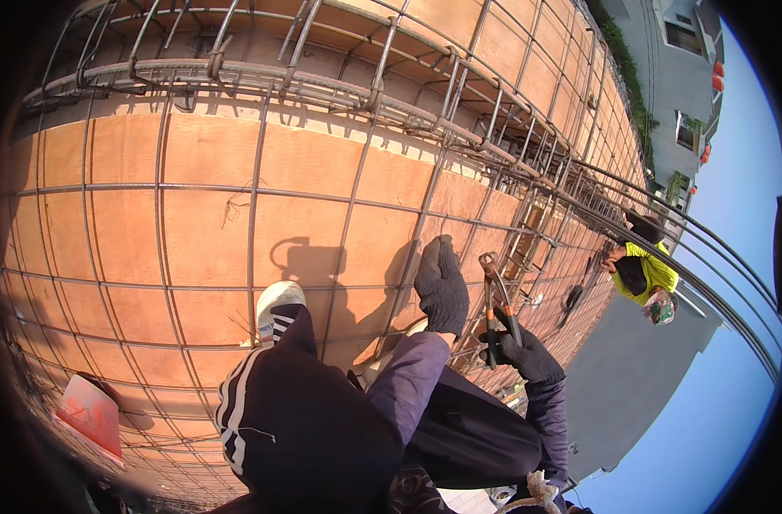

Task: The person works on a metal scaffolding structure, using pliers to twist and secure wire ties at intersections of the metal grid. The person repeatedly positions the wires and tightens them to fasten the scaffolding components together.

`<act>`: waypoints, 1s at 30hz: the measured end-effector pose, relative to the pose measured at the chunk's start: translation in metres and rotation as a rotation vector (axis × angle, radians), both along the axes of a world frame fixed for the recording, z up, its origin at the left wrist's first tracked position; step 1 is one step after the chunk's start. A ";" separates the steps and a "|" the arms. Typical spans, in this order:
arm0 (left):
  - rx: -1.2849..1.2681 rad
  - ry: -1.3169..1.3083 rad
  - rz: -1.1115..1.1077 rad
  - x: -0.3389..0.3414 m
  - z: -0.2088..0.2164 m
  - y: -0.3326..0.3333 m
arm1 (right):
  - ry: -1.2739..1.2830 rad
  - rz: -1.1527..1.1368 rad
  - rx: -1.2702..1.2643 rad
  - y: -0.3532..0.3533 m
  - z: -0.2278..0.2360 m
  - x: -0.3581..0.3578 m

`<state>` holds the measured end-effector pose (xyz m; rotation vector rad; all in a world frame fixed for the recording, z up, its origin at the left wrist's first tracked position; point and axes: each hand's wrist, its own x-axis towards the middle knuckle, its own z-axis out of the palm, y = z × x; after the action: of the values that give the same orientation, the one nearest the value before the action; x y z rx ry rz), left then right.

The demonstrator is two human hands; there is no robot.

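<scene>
My right hand [528, 355], in a dark knit glove, grips a pair of end-cutting pincers [491, 287] by their orange and black handles. The pincers' rusty jaws point away from me, just above the rebar grid [348, 203]. To their left, my left hand [442, 287] wears a matching glove and is closed, held over the grid. Whatever its fingers hold, if anything, is hidden. A small tangle of tie wire [233, 207] lies on the plywood deck [206, 154] under the bars.
A long rebar beam cage [322, 90] runs across the far side, with long bars [691, 227] extending right. A co-worker in a yellow top [652, 272] bends over the grid at right. My shoe [279, 300] stands among bars. A red container [91, 415] sits lower left.
</scene>
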<state>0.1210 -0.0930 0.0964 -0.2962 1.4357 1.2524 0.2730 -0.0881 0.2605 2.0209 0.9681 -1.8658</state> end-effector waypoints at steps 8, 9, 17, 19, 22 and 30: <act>-0.018 0.039 0.179 -0.069 0.012 0.034 | -0.506 0.187 0.279 0.040 0.006 -0.017; -0.008 0.077 0.186 -0.075 0.007 0.035 | -0.532 0.221 0.316 0.043 0.001 -0.009; 0.051 0.202 0.261 -0.124 -0.006 0.058 | -0.704 0.398 0.535 0.018 -0.114 0.037; 0.067 0.240 0.269 -0.137 -0.001 0.069 | -0.773 0.371 0.577 0.002 -0.153 0.031; 0.093 0.308 0.275 -0.154 0.005 0.084 | -0.772 0.325 0.704 -0.014 -0.191 0.021; 0.196 0.512 0.168 -0.170 0.016 0.121 | -0.556 0.471 0.682 0.113 -0.138 -0.021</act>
<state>-0.0487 0.0280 0.1123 0.0465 1.7238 1.6757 0.2520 0.0248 0.1224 2.1702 1.8363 -0.7117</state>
